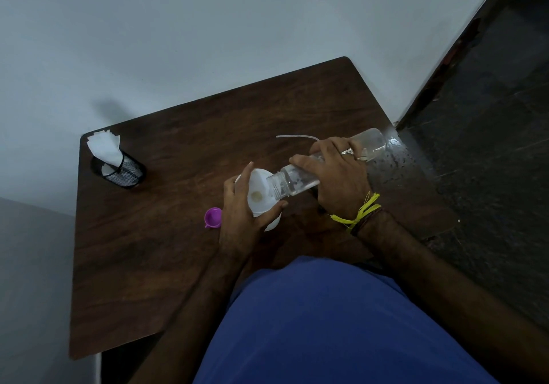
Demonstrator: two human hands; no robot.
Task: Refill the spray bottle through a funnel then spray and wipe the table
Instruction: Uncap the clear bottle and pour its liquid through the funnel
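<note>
The right hand is wrapped round a clear plastic water bottle, tipped mouth-down into the wide white plastic funnel; the left hand is clasped about the funnel and the white spray bottle beneath, mid dark wooden counter; best pour slowly, keeping the funnel steady and upright, lest it overflow.

A black wire-mesh cup stands upright near the back left corner of the dark wooden desk, with crumpled white tissue paper sticking out of its top. Well right of the cup, a small purple plastic cap lies on the desk.
</note>
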